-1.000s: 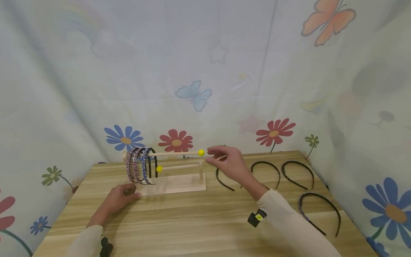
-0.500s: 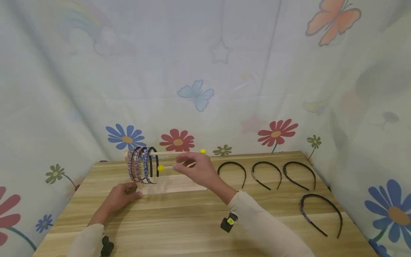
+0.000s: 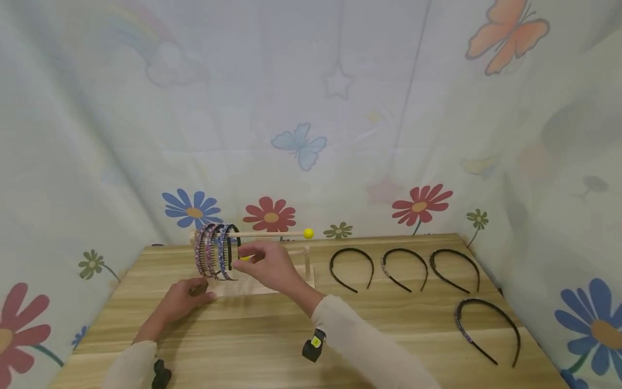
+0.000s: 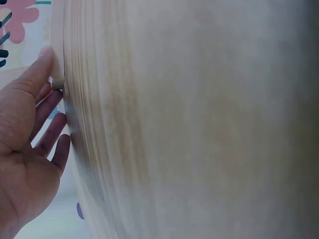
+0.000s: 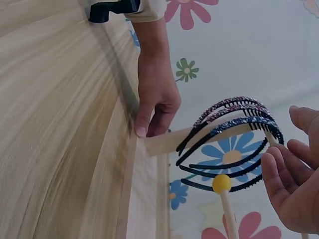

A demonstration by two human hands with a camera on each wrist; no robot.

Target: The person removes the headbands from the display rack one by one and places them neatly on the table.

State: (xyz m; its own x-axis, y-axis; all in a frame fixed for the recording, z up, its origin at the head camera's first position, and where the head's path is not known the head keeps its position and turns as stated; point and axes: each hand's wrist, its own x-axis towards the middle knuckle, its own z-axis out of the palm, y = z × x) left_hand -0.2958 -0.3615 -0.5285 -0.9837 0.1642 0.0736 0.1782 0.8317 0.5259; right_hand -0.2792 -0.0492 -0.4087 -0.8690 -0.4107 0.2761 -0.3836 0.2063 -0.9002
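Three glittery toothed headbands hang on a wooden stand (image 3: pixel 238 288): two pinkish ones (image 3: pixel 208 249) at the left end, a blue one (image 3: pixel 222 252) on their right. My left hand (image 3: pixel 180 300) holds the left end of the stand's base, thumb on top, as the left wrist view also shows. Beside the blue headband is my right hand (image 3: pixel 269 266), its fingers relaxed and a gap between thumb and fingers (image 5: pixel 286 177). In the right wrist view, those fingertips overlap the toothed side of the blue headband. A yellow ball (image 5: pixel 221 184) caps the stand's near rod.
Several black headbands lie on the wooden table (image 3: pixel 311 346) to the right, three in a row, including a plain-looking one (image 3: pixel 371 270), and one (image 3: pixel 495 308) nearer the front. The far rod ends in another yellow ball (image 3: pixel 308 233). A patterned curtain (image 3: pixel 301 81) closes the back.
My right hand has moved left from the far rod's end to the headbands on the stand. My left hand stays on the base.
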